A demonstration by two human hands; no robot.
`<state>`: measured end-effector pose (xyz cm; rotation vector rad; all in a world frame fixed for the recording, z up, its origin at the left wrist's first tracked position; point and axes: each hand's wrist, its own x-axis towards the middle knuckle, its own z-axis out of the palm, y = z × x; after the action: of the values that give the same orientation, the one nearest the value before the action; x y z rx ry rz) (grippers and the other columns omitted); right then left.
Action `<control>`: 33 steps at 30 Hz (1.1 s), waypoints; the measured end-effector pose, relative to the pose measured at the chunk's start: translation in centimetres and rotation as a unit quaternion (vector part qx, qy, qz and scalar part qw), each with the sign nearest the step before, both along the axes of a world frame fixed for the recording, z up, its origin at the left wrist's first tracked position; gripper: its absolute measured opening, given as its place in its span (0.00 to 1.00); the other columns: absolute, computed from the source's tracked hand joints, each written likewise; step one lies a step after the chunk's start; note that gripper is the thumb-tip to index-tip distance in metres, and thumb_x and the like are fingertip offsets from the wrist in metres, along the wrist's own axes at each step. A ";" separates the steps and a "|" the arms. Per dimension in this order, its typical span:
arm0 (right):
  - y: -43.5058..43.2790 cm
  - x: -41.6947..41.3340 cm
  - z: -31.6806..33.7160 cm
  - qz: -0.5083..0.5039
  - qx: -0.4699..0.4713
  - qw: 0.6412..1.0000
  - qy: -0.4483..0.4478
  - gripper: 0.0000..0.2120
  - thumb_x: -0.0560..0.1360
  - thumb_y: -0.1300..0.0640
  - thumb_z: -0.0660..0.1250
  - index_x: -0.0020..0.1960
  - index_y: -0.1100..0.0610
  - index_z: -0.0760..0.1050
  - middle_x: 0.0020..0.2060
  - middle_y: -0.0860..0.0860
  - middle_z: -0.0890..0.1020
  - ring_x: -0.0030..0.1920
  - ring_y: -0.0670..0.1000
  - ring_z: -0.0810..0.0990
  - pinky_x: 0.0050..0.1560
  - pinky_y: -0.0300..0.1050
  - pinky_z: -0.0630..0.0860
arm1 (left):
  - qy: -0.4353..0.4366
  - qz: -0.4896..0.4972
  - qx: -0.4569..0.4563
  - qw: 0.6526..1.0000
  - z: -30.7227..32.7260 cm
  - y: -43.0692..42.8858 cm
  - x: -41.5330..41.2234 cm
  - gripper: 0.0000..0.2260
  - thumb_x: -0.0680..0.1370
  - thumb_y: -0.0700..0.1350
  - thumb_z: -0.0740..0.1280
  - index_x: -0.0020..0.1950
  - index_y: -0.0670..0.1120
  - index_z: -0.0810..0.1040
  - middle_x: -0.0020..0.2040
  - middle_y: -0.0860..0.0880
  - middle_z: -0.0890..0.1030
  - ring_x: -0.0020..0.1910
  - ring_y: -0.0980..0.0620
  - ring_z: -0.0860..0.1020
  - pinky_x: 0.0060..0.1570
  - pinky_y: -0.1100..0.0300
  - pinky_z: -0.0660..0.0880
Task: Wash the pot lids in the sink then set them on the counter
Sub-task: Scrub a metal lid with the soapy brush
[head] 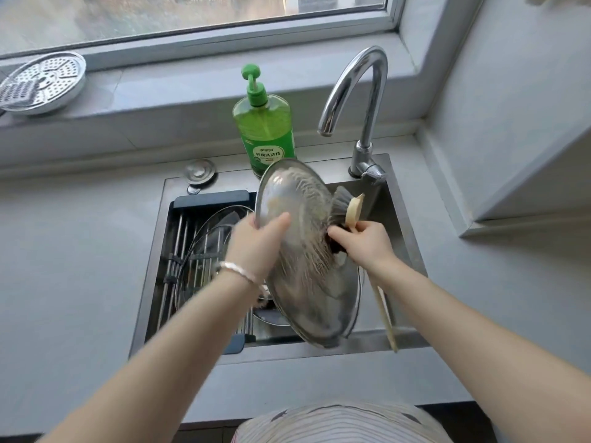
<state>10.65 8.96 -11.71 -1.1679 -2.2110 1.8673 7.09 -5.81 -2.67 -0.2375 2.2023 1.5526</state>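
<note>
Left hand (256, 247) pinches the steel lid (307, 282) by its left rim, thumb on the face, tilting it over the sink (153, 251) — right hand (367, 244) is wrapped round the wooden brush (343, 209) scrubbing its right side. Looks light and stiff but wet-slick, so the rim's the spot to grab.

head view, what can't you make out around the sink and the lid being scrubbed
- Steel lid: head view, motion blur smears its surface; clean or dirty, cannot tell.
- Glass lid in the sink: partly hidden by the left hand and the Steel lid.
- Brush: bristles blurred; right hand covers part of its handle.
- Steamer tray: cut off by the left edge.
</note>
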 end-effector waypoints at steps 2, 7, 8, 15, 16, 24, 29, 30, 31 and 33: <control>0.1 -0.7 0.0 -0.029 -0.049 0.998 0.001 0.09 0.67 0.51 0.73 0.33 0.53 0.75 0.25 0.45 0.73 0.29 0.45 0.69 0.31 0.39 0.64 | 0.025 0.046 0.005 0.999 -0.9 0.2 1.8 0.12 0.78 0.51 0.62 0.39 0.45 0.75 0.32 0.49 0.75 0.31 0.50 0.73 0.33 0.60 0.71; -0.4 -0.3 2.4 0.048 0.065 0.997 0.003 0.28 0.75 0.42 0.64 0.69 0.55 0.63 0.45 0.46 0.76 0.45 0.48 0.74 0.47 0.42 0.69 | 0.044 0.204 -0.020 0.978 -1.9 -0.2 1.3 0.22 0.80 0.55 0.57 0.30 0.44 0.67 0.25 0.50 0.67 0.25 0.52 0.65 0.21 0.64 0.63; -0.6 0.6 3.2 0.085 0.132 0.988 0.012 0.32 0.76 0.42 0.60 0.74 0.52 0.54 0.46 0.44 0.75 0.46 0.46 0.73 0.47 0.42 0.68 | 0.030 0.227 -0.031 0.973 -2.0 -0.4 0.9 0.22 0.80 0.54 0.56 0.30 0.43 0.66 0.27 0.49 0.67 0.27 0.51 0.66 0.22 0.63 0.64; -4.7 6.5 3.0 0.357 0.108 0.923 0.098 0.27 0.74 0.48 0.67 0.67 0.30 0.59 0.22 0.44 0.69 0.26 0.44 0.66 0.32 0.34 0.63 | 0.055 0.251 -0.044 0.965 -2.6 -0.5 0.9 0.23 0.80 0.54 0.57 0.29 0.43 0.69 0.28 0.47 0.72 0.29 0.47 0.70 0.30 0.57 0.67; -4.0 6.2 2.4 0.325 0.080 0.938 0.089 0.25 0.75 0.49 0.67 0.66 0.32 0.63 0.26 0.43 0.70 0.28 0.43 0.65 0.34 0.35 0.64 | 0.060 0.253 -0.040 0.965 -2.4 -0.6 1.0 0.23 0.80 0.54 0.58 0.29 0.44 0.70 0.28 0.47 0.72 0.29 0.47 0.71 0.30 0.56 0.68; -3.6 5.6 3.4 0.253 0.017 0.965 0.065 0.09 0.77 0.47 0.63 0.53 0.33 0.69 0.23 0.41 0.66 0.27 0.41 0.65 0.33 0.34 0.61 | 0.094 0.278 -0.042 0.955 -0.7 -0.8 0.8 0.21 0.80 0.53 0.58 0.29 0.45 0.67 0.28 0.50 0.69 0.23 0.56 0.69 0.16 0.71 0.61; -0.6 2.7 2.4 0.136 0.033 0.990 0.016 0.17 0.77 0.51 0.64 0.65 0.51 0.72 0.50 0.44 0.78 0.44 0.42 0.75 0.51 0.38 0.68 | 0.101 0.252 -0.031 0.962 -0.9 -0.6 2.0 0.21 0.80 0.53 0.59 0.29 0.44 0.69 0.27 0.49 0.71 0.25 0.54 0.68 0.17 0.70 0.62; -1.1 3.0 2.6 0.145 0.030 0.989 0.019 0.18 0.77 0.51 0.64 0.66 0.52 0.72 0.51 0.46 0.78 0.44 0.42 0.74 0.52 0.41 0.70 | 0.108 0.249 -0.034 0.962 -0.9 -0.6 2.1 0.21 0.80 0.53 0.59 0.29 0.45 0.69 0.26 0.49 0.71 0.24 0.54 0.69 0.18 0.70 0.62; -1.9 3.6 2.7 0.167 0.027 0.984 0.046 0.17 0.77 0.51 0.65 0.65 0.50 0.72 0.50 0.47 0.78 0.44 0.43 0.75 0.53 0.42 0.71 | 0.116 0.249 -0.037 0.961 -0.9 -0.7 2.1 0.21 0.80 0.53 0.59 0.28 0.45 0.69 0.25 0.50 0.72 0.23 0.56 0.70 0.18 0.71 0.63; -3.7 5.0 3.4 0.217 0.000 0.973 0.081 0.13 0.76 0.52 0.66 0.60 0.43 0.73 0.45 0.50 0.78 0.37 0.44 0.76 0.48 0.42 0.72 | 0.119 0.257 -0.039 0.958 -1.0 -1.1 1.8 0.22 0.79 0.54 0.59 0.27 0.47 0.69 0.22 0.52 0.72 0.21 0.57 0.71 0.19 0.71 0.64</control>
<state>15.65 5.26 -8.28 -0.5307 -2.5193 2.0108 8.87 -6.86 -3.71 -0.7311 2.5285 1.8376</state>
